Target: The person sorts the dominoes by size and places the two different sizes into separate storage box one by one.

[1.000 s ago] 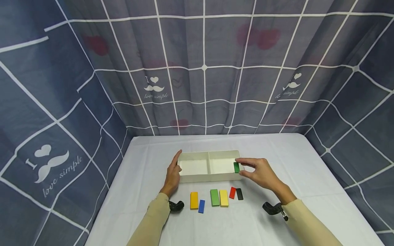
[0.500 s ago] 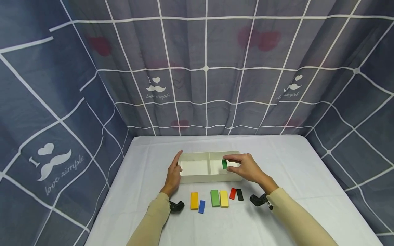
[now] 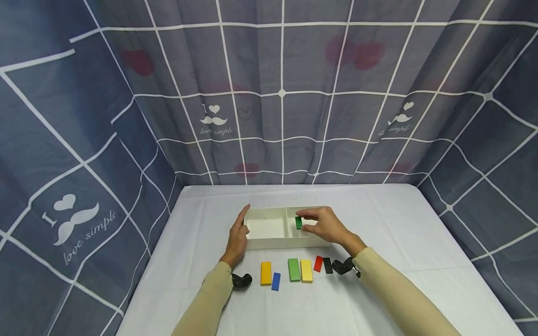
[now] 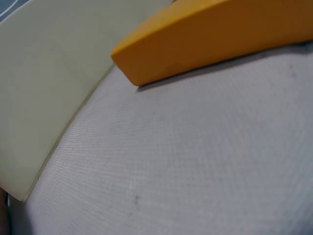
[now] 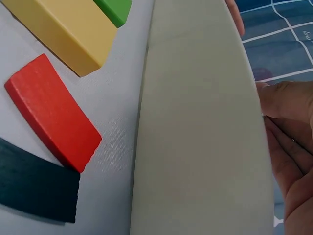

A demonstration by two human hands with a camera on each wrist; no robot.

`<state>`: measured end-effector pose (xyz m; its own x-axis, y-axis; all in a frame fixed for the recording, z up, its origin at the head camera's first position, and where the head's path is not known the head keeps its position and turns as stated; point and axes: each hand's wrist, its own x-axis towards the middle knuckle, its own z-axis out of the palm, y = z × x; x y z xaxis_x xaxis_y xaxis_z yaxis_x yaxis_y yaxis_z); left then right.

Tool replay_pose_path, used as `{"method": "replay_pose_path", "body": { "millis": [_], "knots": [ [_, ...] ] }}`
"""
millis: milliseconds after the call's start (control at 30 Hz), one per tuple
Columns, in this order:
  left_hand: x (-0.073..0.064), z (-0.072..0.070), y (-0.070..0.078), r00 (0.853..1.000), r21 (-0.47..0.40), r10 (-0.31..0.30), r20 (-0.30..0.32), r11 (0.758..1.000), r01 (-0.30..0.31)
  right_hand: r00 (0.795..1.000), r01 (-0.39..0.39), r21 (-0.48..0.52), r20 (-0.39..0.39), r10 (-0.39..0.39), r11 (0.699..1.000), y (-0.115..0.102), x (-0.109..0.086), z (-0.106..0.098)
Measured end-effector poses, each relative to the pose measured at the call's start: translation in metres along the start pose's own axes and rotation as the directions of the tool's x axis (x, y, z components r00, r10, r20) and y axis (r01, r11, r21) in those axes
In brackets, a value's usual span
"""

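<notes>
In the head view, my right hand pinches a small dark green block between thumb and fingers, over the right compartment of a white two-part box. The block is close to the box's divider. My left hand rests against the box's left end, its index finger straight along the side and its thumb at the rim. In the right wrist view, the box wall hides the block, and the right hand's fingers show behind it.
Before the box lie an orange block, a blue block, a light green block, a yellow block, a red block and a black block. A white cloth covers the table; grid-patterned curtains surround it.
My right hand has carried the dark green block leftward, from the box's right end to near the divider. My left hand stays at the left end.
</notes>
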<state>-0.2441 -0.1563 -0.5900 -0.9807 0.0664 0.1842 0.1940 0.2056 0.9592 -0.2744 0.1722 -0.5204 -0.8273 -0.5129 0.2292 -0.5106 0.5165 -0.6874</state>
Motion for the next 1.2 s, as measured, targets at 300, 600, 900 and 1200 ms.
{"method": "replay_pose_path", "body": {
  "millis": [300, 600, 900, 1200],
  "knots": [
    [0.001, 0.000, 0.002, 1.000, -0.017, 0.021, -0.011, 1.000, -0.022, 0.999, -0.006, 0.003, 0.050, 0.006, 1.000, 0.001, 0.012, 0.008],
    [-0.001, 0.001, 0.005, 1.000, -0.019, 0.015, -0.017, 1.000, -0.016, 0.994, -0.008, -0.008, 0.107, 0.009, 1.000, 0.005, 0.020, 0.017],
    [0.000, 0.002, -0.002, 0.999, -0.030, 0.021, -0.039, 0.999, -0.022, 0.992, -0.010, -0.050, 0.127, 0.016, 0.999, 0.004, 0.026, 0.022],
    [0.000, 0.002, -0.001, 0.999, -0.017, 0.041, -0.031, 0.999, -0.041, 0.985, -0.065, -0.068, 0.157, 0.075, 0.996, 0.009, 0.033, 0.025]
  ]
}}
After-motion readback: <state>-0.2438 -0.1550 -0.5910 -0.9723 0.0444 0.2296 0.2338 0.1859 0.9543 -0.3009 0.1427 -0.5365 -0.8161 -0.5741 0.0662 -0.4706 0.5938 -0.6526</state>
